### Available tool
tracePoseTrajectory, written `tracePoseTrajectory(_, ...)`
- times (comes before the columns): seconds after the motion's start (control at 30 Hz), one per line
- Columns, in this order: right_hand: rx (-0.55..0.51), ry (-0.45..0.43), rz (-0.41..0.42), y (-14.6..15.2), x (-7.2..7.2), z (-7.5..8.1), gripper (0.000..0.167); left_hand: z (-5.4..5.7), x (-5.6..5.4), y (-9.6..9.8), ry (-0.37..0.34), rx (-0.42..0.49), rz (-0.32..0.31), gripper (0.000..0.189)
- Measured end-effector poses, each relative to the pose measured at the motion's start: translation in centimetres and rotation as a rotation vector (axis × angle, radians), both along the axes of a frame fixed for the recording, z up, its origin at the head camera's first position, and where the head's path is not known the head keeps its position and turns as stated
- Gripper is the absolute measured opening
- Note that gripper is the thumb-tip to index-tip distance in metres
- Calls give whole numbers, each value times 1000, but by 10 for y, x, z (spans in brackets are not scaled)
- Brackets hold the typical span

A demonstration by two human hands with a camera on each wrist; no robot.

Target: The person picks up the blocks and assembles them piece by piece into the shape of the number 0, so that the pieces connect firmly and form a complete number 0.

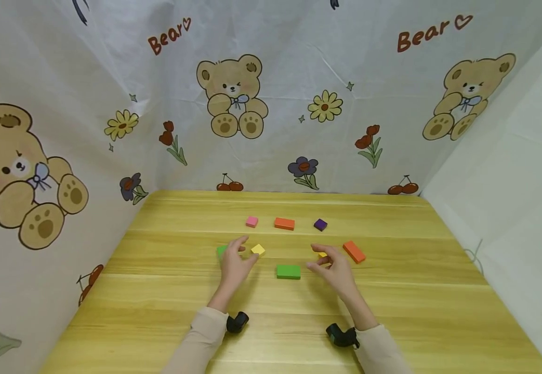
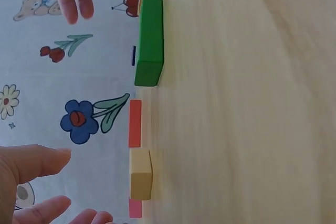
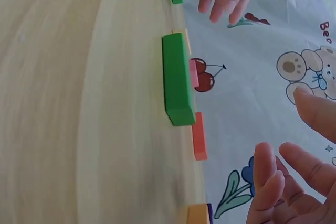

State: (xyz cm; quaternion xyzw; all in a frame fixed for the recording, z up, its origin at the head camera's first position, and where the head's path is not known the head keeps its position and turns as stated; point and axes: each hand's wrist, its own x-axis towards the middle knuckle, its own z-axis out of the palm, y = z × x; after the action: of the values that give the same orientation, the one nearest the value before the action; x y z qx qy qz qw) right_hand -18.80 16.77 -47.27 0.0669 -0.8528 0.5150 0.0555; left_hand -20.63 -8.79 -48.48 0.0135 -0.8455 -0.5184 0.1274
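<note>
My left hand (image 1: 235, 267) hovers above the table's left side, thumb and fingers apart with nothing between them. Near its thumb is a yellow block (image 1: 258, 250), and a green block (image 1: 221, 251) is partly hidden behind its fingers. On the right, my right hand (image 1: 340, 272) is likewise raised, its fingers loosely bent and holding nothing. Behind it a second yellow block (image 1: 321, 254) is mostly covered. Between the hands lies another green block (image 1: 288, 271), seen close up in the left wrist view as a long green block (image 2: 150, 40). Neither hand touches a block.
Farther back on the wooden table (image 1: 182, 322) lie a pink block (image 1: 252, 222), an orange-red block (image 1: 284, 224) and a purple block (image 1: 320, 225). A tilted orange-red block (image 1: 354, 252) is right of my right hand. A bear-print cloth (image 1: 280, 62) hangs behind the table.
</note>
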Motion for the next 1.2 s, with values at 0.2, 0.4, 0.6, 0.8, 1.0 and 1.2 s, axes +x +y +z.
tracePoseTrajectory(0.2,-34,-60,2,-10,-5,-8,50,-10,-7,5,-73,-21,22,55)
tracePoseTrajectory(0.4,-55,-106,9,-11,-6,-15,51,-18,-12,7,-96,-60,32,55)
tracePoseTrajectory(0.6,-62,-111,19,-12,-6,-23,50,-27,-17,12,-76,-115,45,53)
tracePoseTrajectory(0.8,-66,-103,35,-16,-6,-32,48,-33,-17,17,-54,-120,73,52)
tracePoseTrajectory(1.0,-54,-88,36,-18,-7,-38,47,-40,-17,19,-7,-127,106,49)
tracePoseTrajectory(1.2,-11,-33,46,-17,-6,-41,45,-44,-16,21,32,-128,135,43)
